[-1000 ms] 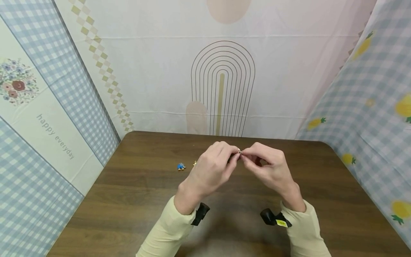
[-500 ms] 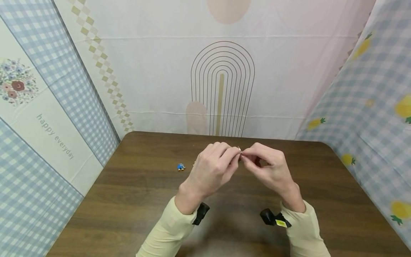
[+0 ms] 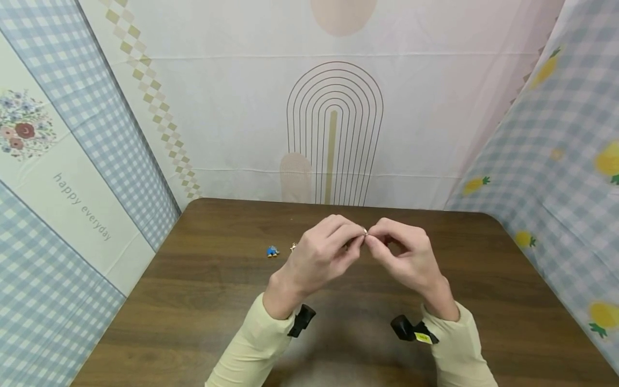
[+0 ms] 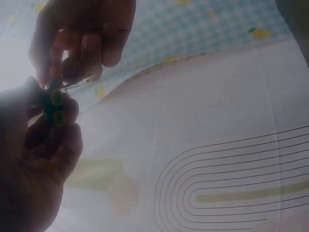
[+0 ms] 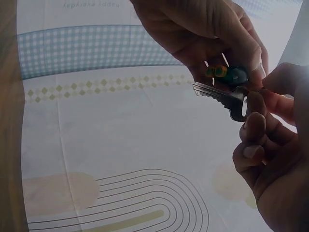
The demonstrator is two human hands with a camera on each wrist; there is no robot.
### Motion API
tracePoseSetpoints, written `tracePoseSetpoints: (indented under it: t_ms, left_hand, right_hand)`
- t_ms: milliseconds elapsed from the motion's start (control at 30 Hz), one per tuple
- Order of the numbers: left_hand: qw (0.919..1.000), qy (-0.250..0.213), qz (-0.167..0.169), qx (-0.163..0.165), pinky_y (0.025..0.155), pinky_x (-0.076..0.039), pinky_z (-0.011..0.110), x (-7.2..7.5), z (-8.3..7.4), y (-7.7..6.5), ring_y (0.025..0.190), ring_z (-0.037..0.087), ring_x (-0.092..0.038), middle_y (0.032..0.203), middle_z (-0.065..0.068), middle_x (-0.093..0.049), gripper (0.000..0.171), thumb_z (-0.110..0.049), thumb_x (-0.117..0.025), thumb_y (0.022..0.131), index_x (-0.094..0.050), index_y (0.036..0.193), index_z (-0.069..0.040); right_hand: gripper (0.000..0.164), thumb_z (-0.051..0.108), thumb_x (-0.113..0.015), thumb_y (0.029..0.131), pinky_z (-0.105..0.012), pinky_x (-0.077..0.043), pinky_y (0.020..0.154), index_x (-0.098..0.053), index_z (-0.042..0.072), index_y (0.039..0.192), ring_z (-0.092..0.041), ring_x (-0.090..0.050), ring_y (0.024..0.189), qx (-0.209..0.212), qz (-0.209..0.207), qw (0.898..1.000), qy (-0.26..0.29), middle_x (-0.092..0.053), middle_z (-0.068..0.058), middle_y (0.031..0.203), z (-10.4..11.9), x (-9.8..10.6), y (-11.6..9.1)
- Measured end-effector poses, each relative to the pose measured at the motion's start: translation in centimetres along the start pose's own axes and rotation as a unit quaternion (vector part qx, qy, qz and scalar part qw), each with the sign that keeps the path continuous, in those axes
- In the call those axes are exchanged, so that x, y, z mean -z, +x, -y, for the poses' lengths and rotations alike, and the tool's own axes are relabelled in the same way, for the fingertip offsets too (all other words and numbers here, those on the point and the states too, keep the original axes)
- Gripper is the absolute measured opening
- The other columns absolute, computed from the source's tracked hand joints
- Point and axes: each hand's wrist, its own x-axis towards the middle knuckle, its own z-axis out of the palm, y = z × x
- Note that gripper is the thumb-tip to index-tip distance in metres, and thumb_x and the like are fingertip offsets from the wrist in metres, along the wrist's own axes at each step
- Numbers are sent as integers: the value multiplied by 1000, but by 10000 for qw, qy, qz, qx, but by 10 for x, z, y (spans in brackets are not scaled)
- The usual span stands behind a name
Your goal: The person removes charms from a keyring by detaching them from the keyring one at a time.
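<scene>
Both hands meet above the table, thumb and finger tips almost together. My left hand [image 3: 321, 252] holds a small dark green charm [image 5: 235, 76] with two orange-and-yellow rounded ends, plain in both wrist views. My right hand [image 3: 406, 250] pinches the head of a silver key [image 5: 215, 96], whose toothed blade points out toward the left hand's side in the right wrist view. A tiny metal glint [image 3: 365, 232] shows between the fingertips in the head view; the fingers hide most of it. On the table, left of the hands, lies a small blue charm [image 3: 272, 251].
A small gold-coloured piece [image 3: 293, 246] lies beside the blue charm, close to the left hand. The brown wooden table [image 3: 193, 301] ends at a white patterned cloth [image 3: 232, 118] behind, with checked cloth [image 3: 546, 177] to the right. Each wrist carries a black camera.
The left fingertips have shifted slightly right, closer to the right ones. A thin metal ring that stood up between the fingers half a second ago is now mostly covered.
</scene>
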Motion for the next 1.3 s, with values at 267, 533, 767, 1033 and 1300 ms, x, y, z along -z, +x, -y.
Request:
tracePoseSetpoints:
  t_ms: [267,533,767,1033,1300]
  left_hand:
    - [9999,-129,-57,11,84,-52,17,0,1,1,85,14,-62,89,4,-65,5,-4,-62,91,-66,94,-2]
    - [9996,-233,-131,28,84,-53,18,-1,0,5,85,14,-63,90,5,-65,5,-3,-59,93,-64,94,-2]
    - [9996,-237,-124,-32,91,-52,19,-2,-1,6,93,16,-65,97,8,-66,7,0,-61,90,-63,97,0]
    - [9996,-199,-161,75,89,-53,21,-2,0,5,93,17,-67,100,10,-68,6,-2,-60,92,-63,97,0]
    - [9985,-415,-127,345,79,-53,17,-6,-1,5,82,12,-65,96,6,-70,9,-2,-62,92,-64,100,-1]
  right_hand:
    - [5,-8,-68,84,-17,-37,45,-66,-4,87,-3,-47,59,-169,-172,9993,290,-58,-5,73,-1,0,-2]
    - [5,-7,-66,87,-17,-36,48,-64,-4,84,-3,-47,63,-37,38,9983,585,-55,-3,73,-1,2,1]
    - [6,0,-67,89,-17,-36,46,-65,-5,85,-3,-46,60,-65,-102,9992,387,-57,-4,73,-1,2,1]
    - [3,-5,-69,86,-17,-32,46,-68,-4,88,-2,-42,59,24,-62,9997,216,-57,-4,73,1,4,2]
    - [6,-1,-66,90,-17,-30,46,-63,-2,83,-2,-42,60,128,126,9987,474,-52,-2,72,-3,5,5]
